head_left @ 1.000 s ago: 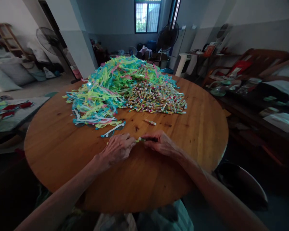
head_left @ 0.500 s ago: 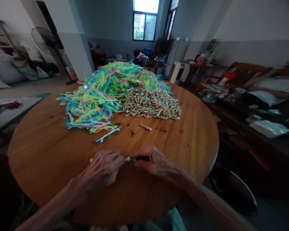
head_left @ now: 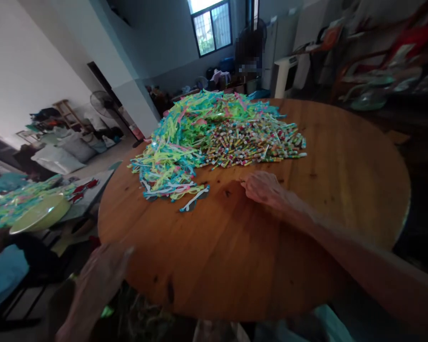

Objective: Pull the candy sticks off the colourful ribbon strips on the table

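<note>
My right hand (head_left: 262,187) reaches over the round wooden table, fingers closed and tips low at the tabletop. Whatever they pinch is mostly hidden; only a tiny pale tip shows. Just beyond lies a pile of small patterned tubes (head_left: 249,147). Beside and behind it rises a heap of blue, yellow-green and pink plastic glasses frames (head_left: 178,133). One white-and-blue frame (head_left: 194,198) lies apart at the heap's near edge. My left hand (head_left: 105,263) is at the table's left front edge, smeared by motion, so its fingers are unclear. Small bright green bits (head_left: 107,311) show below it.
The round table (head_left: 342,190) fills the middle. At left, a yellow basin (head_left: 43,213) sits on a low table with more coloured pieces, beside a person in a light blue garment (head_left: 5,270). A standing fan (head_left: 103,102) and white sacks (head_left: 59,156) are farther back.
My hands, together over a small tube before, have parted. My right hand moved forward to where a lone tube lay; my left moved to the table's left edge. The view has turned left and tilted.
</note>
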The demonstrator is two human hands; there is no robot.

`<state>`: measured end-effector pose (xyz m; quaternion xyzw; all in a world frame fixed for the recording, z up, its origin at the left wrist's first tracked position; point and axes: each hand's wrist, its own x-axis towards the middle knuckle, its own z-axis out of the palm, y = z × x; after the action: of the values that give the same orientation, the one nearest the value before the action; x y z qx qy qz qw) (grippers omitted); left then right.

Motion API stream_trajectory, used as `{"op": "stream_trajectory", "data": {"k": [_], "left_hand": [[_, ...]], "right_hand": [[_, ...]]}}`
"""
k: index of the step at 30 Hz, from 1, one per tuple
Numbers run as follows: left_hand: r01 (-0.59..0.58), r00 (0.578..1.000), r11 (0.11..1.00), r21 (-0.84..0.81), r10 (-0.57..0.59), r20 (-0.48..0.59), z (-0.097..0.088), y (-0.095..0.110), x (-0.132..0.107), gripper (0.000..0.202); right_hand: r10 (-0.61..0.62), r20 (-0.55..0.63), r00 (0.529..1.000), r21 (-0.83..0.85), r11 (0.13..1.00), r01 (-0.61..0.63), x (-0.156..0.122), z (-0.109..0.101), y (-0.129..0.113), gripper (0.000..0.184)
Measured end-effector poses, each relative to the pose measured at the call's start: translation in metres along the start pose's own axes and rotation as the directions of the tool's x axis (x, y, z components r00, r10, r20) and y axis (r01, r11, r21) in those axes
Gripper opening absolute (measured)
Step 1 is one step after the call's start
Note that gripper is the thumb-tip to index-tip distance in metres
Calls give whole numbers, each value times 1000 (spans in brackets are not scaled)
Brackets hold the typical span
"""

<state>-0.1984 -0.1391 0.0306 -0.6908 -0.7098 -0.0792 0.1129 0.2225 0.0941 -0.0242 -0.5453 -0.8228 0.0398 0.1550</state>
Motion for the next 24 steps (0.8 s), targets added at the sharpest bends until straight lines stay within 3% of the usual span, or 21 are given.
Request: {"op": "stream_trajectory", "data": {"k": [2, 4, 8, 11, 15, 19, 22, 24], "left_hand": [[-95, 995, 989, -112, 93, -24, 15, 45, 26, 32], [-202, 977, 964, -171, 210, 33, 26, 86, 57, 39], [-325, 930, 935, -140, 343, 131, 35, 133, 100, 34], [-370, 910, 926, -78, 378, 172, 35, 155, 104, 23], [-432, 880, 899, -77, 438, 182, 29, 190, 90, 24], [-515, 816, 823, -240, 556, 158, 21, 205, 87, 24], [-540, 811, 801, -258, 577, 93, 19, 193, 101, 31], [-589, 785, 782, -204, 613, 87, 21, 181, 113, 36]], "right_hand": [[-47, 13, 999, -5, 999, 47, -6, 2, -5, 13], [-68, 7, 998, -24, 997, 69, -14, -1, -10, 16], [-65, -9, 998, -56, 996, 64, -29, -16, -14, 27], [-81, 67, 994, -69, 994, 86, -37, -22, -11, 23], [-73, 109, 991, -84, 993, 82, -48, -23, -7, 23], [-45, 18, 999, 21, 999, 44, -60, -19, -9, 22], [-61, -24, 998, 92, 994, 63, -63, -15, -9, 23], [-81, -32, 996, 90, 992, 84, -62, -12, -7, 24]]}}
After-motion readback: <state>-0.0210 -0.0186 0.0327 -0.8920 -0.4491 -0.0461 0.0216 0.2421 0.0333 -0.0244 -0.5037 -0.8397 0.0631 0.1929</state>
